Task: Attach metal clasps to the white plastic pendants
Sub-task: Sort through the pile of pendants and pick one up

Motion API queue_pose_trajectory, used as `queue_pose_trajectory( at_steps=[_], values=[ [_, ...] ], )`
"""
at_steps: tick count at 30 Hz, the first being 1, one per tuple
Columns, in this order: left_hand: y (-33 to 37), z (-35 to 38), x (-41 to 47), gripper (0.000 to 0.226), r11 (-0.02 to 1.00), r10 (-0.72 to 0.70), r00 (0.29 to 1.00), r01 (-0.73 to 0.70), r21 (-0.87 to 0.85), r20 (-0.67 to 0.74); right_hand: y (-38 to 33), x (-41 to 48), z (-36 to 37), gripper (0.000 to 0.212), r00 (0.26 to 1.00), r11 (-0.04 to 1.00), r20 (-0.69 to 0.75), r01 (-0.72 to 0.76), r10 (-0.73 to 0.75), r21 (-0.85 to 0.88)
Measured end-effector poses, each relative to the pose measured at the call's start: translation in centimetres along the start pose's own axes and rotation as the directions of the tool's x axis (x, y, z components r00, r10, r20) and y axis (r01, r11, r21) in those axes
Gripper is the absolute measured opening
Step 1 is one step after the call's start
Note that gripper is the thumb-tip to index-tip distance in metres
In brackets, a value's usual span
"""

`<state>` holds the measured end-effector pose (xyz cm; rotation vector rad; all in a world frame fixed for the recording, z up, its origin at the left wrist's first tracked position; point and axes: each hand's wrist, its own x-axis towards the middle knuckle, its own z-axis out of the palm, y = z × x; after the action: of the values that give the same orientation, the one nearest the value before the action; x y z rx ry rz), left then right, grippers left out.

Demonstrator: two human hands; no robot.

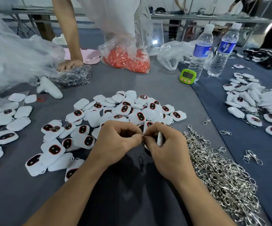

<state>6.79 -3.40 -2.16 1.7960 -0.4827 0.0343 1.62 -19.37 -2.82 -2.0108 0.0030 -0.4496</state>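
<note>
My left hand [117,138] and my right hand [166,144] meet above the grey table, fingertips touching. Between them they pinch a small metal clasp [142,139]. A white plastic pendant [159,139] stands on edge in my right hand, mostly hidden by the fingers. A heap of white pendants with dark red-rimmed windows [125,110] lies just beyond my hands. A large pile of silver metal clasps [220,173] lies to my right.
More pendants lie at the left [9,123] and right [252,103]. Further back stand a green timer [187,76], two water bottles [200,51], and a bag of orange parts [127,57]. Another person's hand [69,64] rests on a plastic bag at back left.
</note>
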Motion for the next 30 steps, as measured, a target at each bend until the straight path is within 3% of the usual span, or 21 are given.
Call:
queue_pose_trajectory(
  at_steps=[9, 17, 30],
  values=[
    [0.2, -0.4, 0.2, 0.016, 0.999, -0.027, 0.995, 0.025, 0.026, 0.1, 0.3, 0.0, -0.3, 0.02, 0.999, 0.999, 0.009, 0.034, -0.034, -0.037],
    [0.1, -1.2, 0.3, 0.02, 0.996, -0.071, 0.98, 0.058, 0.072, 0.185, 0.0, 0.0, -0.8, 0.015, 0.973, 0.966, 0.126, 0.212, -0.194, -0.149],
    [0.3, -1.6, 0.3, 0.017, 0.994, -0.104, 0.963, 0.094, 0.053, 0.25, -0.3, 0.1, -1.0, 0.018, 0.965, 0.954, 0.159, 0.235, -0.207, -0.185]
  ],
)
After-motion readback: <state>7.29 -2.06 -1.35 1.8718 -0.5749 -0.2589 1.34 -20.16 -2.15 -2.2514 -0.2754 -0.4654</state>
